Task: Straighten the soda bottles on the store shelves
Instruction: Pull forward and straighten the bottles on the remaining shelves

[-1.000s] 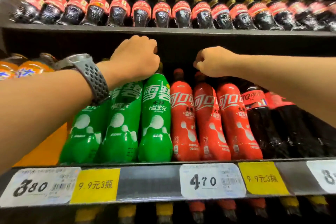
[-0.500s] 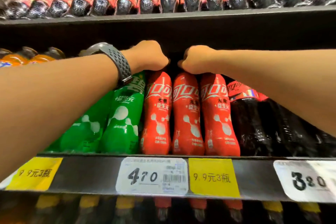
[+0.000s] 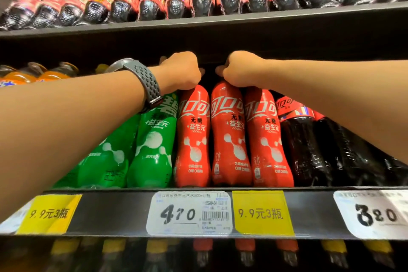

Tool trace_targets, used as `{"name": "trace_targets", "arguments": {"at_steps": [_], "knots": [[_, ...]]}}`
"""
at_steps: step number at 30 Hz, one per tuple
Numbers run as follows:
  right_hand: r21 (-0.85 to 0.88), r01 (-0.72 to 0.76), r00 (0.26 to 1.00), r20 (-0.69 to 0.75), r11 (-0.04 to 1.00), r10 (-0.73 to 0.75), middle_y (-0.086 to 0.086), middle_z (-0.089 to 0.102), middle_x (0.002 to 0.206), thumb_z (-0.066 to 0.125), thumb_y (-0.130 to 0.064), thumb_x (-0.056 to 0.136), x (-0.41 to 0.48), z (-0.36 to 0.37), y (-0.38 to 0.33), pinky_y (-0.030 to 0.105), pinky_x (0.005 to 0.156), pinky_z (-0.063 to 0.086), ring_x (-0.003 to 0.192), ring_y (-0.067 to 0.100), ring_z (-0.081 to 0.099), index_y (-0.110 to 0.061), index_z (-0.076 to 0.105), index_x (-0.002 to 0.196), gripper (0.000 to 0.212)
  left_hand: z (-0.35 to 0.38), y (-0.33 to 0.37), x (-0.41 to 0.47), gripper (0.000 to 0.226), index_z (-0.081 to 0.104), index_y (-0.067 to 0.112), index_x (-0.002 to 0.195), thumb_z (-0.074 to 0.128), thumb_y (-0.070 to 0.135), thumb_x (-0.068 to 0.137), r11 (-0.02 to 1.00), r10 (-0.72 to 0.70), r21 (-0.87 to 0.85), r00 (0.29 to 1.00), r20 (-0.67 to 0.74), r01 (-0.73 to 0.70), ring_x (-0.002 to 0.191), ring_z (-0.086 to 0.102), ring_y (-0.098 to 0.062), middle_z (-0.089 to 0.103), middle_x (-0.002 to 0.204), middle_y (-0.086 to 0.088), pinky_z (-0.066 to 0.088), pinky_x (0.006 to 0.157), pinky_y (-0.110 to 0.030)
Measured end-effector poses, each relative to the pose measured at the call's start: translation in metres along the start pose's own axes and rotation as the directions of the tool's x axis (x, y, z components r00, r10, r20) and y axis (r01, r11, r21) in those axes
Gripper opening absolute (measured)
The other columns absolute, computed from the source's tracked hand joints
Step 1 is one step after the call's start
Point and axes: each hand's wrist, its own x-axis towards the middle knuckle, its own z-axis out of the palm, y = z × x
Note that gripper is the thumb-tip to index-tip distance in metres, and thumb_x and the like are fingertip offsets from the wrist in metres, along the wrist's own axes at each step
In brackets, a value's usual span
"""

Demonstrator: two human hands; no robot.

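1. Step in hand: squaring up the red row on the middle shelf (image 3: 110, 212), with green bottles (image 3: 152, 150) to its left and dark cola bottles (image 3: 302, 150) to its right.
2. The left hand (image 3: 181, 73) curls over the neck of the first red bottle (image 3: 193, 139). The right hand (image 3: 240, 70) curls over the middle red bottle (image 3: 228, 139) (both caps are hidden under the fists).
3. Next, I judge: turn each label forward and stand it plumb — gently, since the neighbours touch.

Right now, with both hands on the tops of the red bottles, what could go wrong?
The left hand and right hand hold the left red bottle and middle red bottle only at the top, so either could tip forward over the shelf edge. Bottles stand packed together; a tug might drag the green bottle askew. Knuckles sit close under the upper shelf.
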Motion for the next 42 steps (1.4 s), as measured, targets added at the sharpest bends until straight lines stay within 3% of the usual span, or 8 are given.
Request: {"name": "trace_targets", "arguments": {"at_steps": [8, 23, 27, 31, 34, 36, 40, 42], "knots": [[0.001, -0.016, 1.000, -0.018, 1.000, 0.016, 0.006, 0.055, 0.091, 0.054, -0.043, 0.092, 0.002, -0.004, 0.001, 0.029, 0.067, 0.037, 0.083, 0.024, 0.054, -0.008, 0.063, 0.108, 0.039, -0.006, -0.001, -0.004, 0.038, 0.061, 0.004, 0.112, 0.053, 0.037, 0.095, 0.998, -0.003, -0.066, 1.000, -0.006, 0.002, 0.112, 0.054, -0.039, 0.061, 0.117, -0.021, 0.041, 0.100, -0.045], [-0.061, -0.004, 1.000, 0.003, 0.998, 0.004, 0.011, 0.064, 0.113, 0.051, -0.051, 0.090, -0.003, -0.012, 0.002, 0.028, 0.074, 0.040, 0.104, 0.029, 0.059, -0.009, 0.063, 0.115, 0.050, -0.014, -0.003, -0.005, 0.039, 0.059, 0.005, 0.117, 0.046, 0.035, 0.095, 0.998, 0.020, -0.054, 0.999, 0.028, -0.019, 0.108, 0.055, -0.035, 0.059, 0.119, -0.018, 0.045, 0.090, -0.040], [-0.057, -0.010, 0.999, -0.038, 0.998, 0.007, 0.010, 0.065, 0.106, 0.048, -0.049, 0.092, -0.007, -0.026, 0.008, 0.027, 0.073, 0.038, 0.100, 0.028, 0.059, -0.012, 0.066, 0.110, 0.045, -0.014, 0.000, -0.002, 0.032, 0.059, 0.009, 0.106, 0.043, 0.035, 0.093, 0.989, 0.139, -0.048, 0.989, -0.038, -0.141, 0.107, 0.055, -0.038, 0.060, 0.117, -0.019, 0.046, 0.091, -0.043], [-0.205, -0.055, 0.998, -0.034, 0.977, 0.049, 0.012, 0.065, 0.111, 0.050, -0.039, 0.092, -0.020, -0.050, 0.035, 0.029, 0.077, 0.043, 0.104, 0.031, 0.058, -0.014, 0.065, 0.113, 0.036, -0.008, 0.028, 0.002, 0.030, 0.052, 0.018, 0.087, 0.041, 0.045, 0.092, 0.949, 0.300, -0.088, 0.952, -0.058, -0.304, 0.105, 0.055, -0.038, 0.063, 0.113, -0.017, 0.044, 0.085, -0.038], [-0.288, -0.078, 0.997, -0.020, 0.955, 0.075, 0.013, 0.064, 0.114, 0.052, -0.038, 0.091, -0.032, -0.062, 0.058, 0.033, 0.081, 0.046, 0.106, 0.033, 0.058, -0.013, 0.063, 0.116, 0.037, 0.000, 0.054, 0.005, 0.033, 0.056, 0.018, 0.090, 0.042, 0.049, 0.091, 0.927, 0.356, -0.114, 0.934, -0.037, -0.358, 0.105, 0.056, -0.035, 0.063, 0.113, -0.014, 0.040, 0.079, -0.034], [-0.317, -0.075, 0.997, -0.006, 0.946, 0.077, 0.013, 0.064, 0.114, 0.052, -0.040, 0.090, -0.037, -0.067, 0.070, 0.033, 0.081, 0.046, 0.106, 0.033, 0.058, -0.012, 0.062, 0.117, 0.040, 0.004, 0.070, 0.005, 0.038, 0.059, 0.013, 0.095, 0.043, 0.047, 0.092, 0.926, 0.370, -0.080, 0.929, -0.009, -0.370, 0.105, 0.056, -0.037, 0.063, 0.114, -0.016, 0.040, 0.078, -0.034], [-0.317, -0.050, 0.999, -0.012, 0.947, 0.049, 0.015, 0.065, 0.113, 0.051, -0.045, 0.090, -0.034, -0.066, 0.089, 0.031, 0.077, 0.042, 0.106, 0.034, 0.058, -0.009, 0.063, 0.115, 0.045, 0.010, 0.092, 0.008, 0.037, 0.049, 0.011, 0.075, 0.044, 0.043, 0.092, 0.935, 0.350, 0.039, 0.935, 0.063, -0.352, 0.098, 0.058, -0.039, 0.063, 0.108, -0.021, 0.043, 0.074, -0.035], [-0.300, -0.045, 0.999, -0.006, 0.953, 0.046, 0.015, 0.064, 0.112, 0.050, -0.048, 0.090, -0.031, -0.061, 0.094, 0.030, 0.075, 0.041, 0.105, 0.034, 0.058, -0.010, 0.062, 0.112, 0.046, 0.011, 0.098, 0.010, 0.038, 0.056, 0.010, 0.086, 0.043, 0.045, 0.093, 0.945, 0.303, 0.098, 0.948, 0.094, -0.312, 0.103, 0.058, -0.040, 0.062, 0.113, -0.020, 0.045, 0.079, -0.038]]}}
